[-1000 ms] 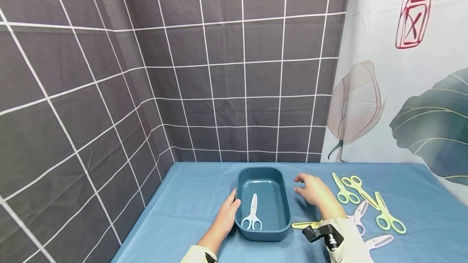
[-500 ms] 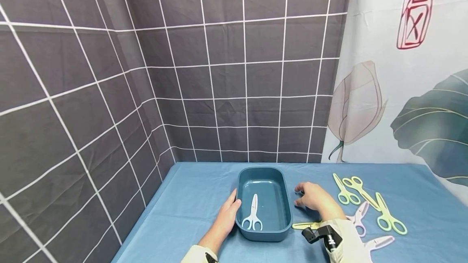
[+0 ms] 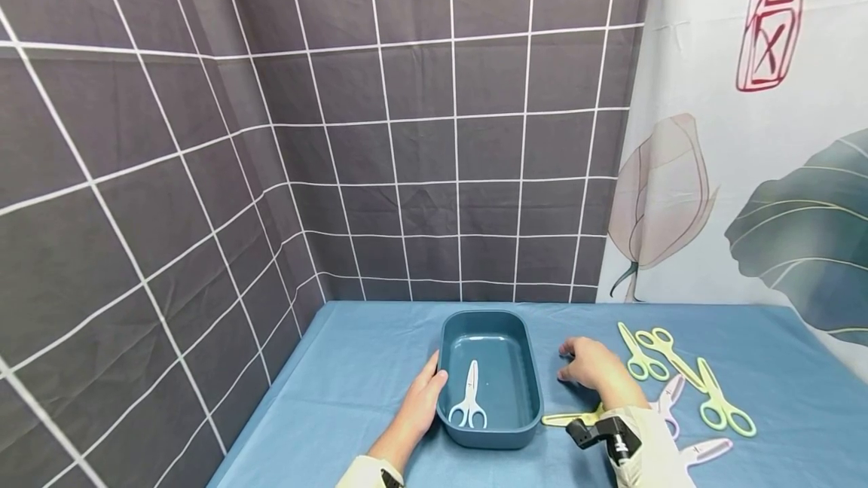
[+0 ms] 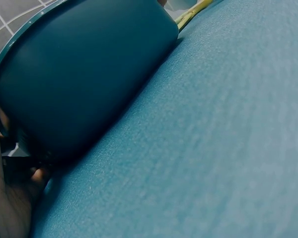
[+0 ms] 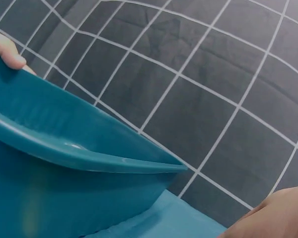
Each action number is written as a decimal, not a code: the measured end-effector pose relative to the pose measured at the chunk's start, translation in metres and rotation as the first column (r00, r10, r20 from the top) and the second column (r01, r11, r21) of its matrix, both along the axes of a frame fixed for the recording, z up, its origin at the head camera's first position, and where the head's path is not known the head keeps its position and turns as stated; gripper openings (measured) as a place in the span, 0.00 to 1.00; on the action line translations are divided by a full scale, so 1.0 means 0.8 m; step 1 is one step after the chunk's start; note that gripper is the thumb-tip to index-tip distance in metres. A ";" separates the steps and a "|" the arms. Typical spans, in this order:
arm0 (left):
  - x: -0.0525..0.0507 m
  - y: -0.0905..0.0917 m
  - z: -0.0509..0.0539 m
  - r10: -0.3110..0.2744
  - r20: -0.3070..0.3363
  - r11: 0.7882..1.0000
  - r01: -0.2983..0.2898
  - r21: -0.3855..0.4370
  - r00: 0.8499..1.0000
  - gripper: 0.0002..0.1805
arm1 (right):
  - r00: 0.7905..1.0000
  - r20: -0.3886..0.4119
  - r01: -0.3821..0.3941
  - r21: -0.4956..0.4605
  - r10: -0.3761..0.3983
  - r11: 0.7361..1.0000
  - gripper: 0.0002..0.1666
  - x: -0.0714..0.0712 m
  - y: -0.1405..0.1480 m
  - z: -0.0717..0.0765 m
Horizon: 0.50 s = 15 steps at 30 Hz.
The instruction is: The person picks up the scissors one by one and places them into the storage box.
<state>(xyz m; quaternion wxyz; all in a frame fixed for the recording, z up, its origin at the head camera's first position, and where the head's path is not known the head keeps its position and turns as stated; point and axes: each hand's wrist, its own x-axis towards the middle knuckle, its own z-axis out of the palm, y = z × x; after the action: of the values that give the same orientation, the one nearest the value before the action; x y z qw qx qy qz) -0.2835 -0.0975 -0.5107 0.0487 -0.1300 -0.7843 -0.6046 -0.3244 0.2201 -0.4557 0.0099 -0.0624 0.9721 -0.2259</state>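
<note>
My left hand (image 3: 420, 394) grips the left wall of a teal rectangular box (image 3: 490, 439), its thumb over the rim. Inside the box lies a pair of white scissors (image 3: 471, 386) with pale blue handles. To the right of the box, my right hand (image 3: 595, 370) is low over the cloth, fingers loosely bent and nothing visible in them. Yellow scissors (image 3: 557, 420) lie beside the box, partly hidden by the right wrist. In the left wrist view the box wall (image 4: 84, 74) fills the upper left. The right wrist view shows the box rim (image 5: 89, 161) and left thumb.
On the right lie yellow-green scissors (image 3: 637, 360), a second such pair (image 3: 678, 362), and a third (image 3: 716, 401). Pink-white scissors (image 3: 666, 398) and another pale pair (image 3: 707, 449) are partly behind the right sleeve. A blue cloth (image 3: 325, 405) covers the table; grid-patterned curtains (image 3: 420, 149) hang behind.
The right hand has sunk toward the cloth, then shifted slightly right, away from the box. The left hand, the box and the scissors in it stay in place.
</note>
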 end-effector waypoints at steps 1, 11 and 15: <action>0.000 0.000 0.000 -0.002 -0.003 1.000 0.002 0.000 1.000 0.29 | 1.000 0.007 0.010 0.002 -0.010 1.000 0.23 0.000 0.002 0.000; 0.000 0.000 0.001 -0.007 -0.006 1.000 0.007 0.000 1.000 0.29 | 0.999 0.023 0.047 -0.004 -0.047 0.999 0.25 -0.002 0.019 -0.009; 0.000 0.000 0.001 -0.007 -0.004 1.000 0.007 0.002 1.000 0.29 | 0.998 0.018 0.056 -0.002 -0.056 0.998 0.26 -0.003 0.022 -0.012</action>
<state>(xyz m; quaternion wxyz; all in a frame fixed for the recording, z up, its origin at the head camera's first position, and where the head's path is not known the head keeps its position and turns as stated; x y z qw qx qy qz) -0.2837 -0.0974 -0.5099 0.0485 -0.1340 -0.7831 -0.6053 -0.3271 0.2378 -0.4651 0.0120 -0.0330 0.9731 -0.2277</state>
